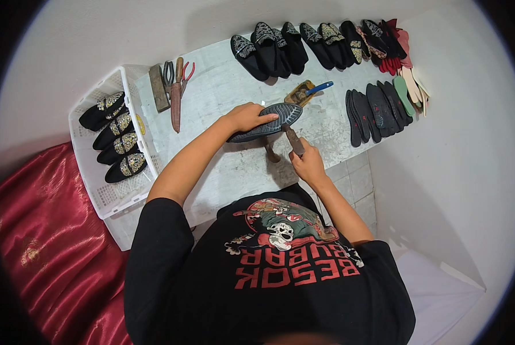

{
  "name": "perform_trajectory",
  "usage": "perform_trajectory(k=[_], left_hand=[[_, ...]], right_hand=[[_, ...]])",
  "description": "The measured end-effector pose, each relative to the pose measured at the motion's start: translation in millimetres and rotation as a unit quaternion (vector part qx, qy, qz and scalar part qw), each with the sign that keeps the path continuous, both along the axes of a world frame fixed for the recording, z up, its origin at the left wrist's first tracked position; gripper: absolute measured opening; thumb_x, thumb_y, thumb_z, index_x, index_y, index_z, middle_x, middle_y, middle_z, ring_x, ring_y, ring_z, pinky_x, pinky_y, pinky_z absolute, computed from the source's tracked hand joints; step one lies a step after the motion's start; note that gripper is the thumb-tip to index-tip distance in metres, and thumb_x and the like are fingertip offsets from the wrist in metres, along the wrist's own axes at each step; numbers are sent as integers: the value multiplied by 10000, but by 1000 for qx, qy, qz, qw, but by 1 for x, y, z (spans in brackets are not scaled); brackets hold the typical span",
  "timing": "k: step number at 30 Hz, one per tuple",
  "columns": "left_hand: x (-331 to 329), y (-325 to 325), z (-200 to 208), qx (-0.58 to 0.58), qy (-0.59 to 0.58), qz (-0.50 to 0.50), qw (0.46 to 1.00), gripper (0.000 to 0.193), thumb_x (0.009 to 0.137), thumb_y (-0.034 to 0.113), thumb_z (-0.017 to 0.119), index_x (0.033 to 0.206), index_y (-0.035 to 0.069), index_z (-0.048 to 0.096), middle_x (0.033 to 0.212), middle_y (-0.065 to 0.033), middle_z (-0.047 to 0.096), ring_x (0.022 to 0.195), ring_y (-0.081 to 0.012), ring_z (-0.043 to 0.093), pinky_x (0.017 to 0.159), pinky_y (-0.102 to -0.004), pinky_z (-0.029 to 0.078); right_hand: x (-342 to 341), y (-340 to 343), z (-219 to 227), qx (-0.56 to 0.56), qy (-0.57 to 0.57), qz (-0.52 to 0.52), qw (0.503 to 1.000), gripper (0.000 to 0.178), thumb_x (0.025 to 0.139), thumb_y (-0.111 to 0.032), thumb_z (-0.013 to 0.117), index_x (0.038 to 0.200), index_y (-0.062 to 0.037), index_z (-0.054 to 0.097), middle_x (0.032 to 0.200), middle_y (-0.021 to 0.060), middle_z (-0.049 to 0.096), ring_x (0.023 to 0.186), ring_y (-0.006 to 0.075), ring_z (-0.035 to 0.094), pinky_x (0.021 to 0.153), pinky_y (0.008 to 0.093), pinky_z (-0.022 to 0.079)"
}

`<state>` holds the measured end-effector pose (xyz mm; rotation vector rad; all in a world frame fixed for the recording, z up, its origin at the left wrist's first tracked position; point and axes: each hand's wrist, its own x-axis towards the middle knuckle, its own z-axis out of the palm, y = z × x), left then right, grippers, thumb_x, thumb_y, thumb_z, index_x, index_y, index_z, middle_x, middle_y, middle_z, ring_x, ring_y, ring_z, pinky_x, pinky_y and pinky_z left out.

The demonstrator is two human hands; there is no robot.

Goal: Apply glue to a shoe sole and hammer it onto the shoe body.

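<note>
Near the middle of the table, my left hand grips a black shoe, its ridged sole turned up and the thumb lying on the sole. My right hand is closed round the handle of a hammer, whose head meets the near edge of the sole. Whether the head presses on it or only hovers, I cannot tell. Below the shoe a brown curved piece shows, perhaps part of a stand; the shoe hides most of it.
A white plastic basket with several black glittery shoes stands at the left. Pliers and a sheathed knife lie beside it. A blue-handled brush rests on a small tray. Decorated shoes line the back; black soles lie right.
</note>
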<state>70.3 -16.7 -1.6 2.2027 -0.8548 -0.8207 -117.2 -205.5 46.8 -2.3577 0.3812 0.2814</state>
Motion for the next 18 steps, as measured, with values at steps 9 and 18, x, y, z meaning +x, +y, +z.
perform_trajectory(k=[9, 18], left_hand=[[-3, -1, -7, 5, -2, 19, 1000, 745, 934, 661, 555, 1134, -54, 614, 982, -311, 685, 899, -460, 670, 817, -473, 514], [-13, -4, 2, -15, -156, 49, 986, 641, 928, 576, 623, 1277, 53, 500, 1256, -206, 553, 1233, -347, 504, 995, -483, 401]], right_hand=[[-1, 2, -1, 14, -14, -7, 1000, 242, 809, -177, 652, 917, 8, 539, 738, 270, 648, 784, 499, 644, 690, 536, 488], [4, -2, 13, 14, -8, -3, 1000, 238, 821, -190, 641, 937, 1, 560, 732, 262, 647, 746, 488, 644, 661, 520, 486]])
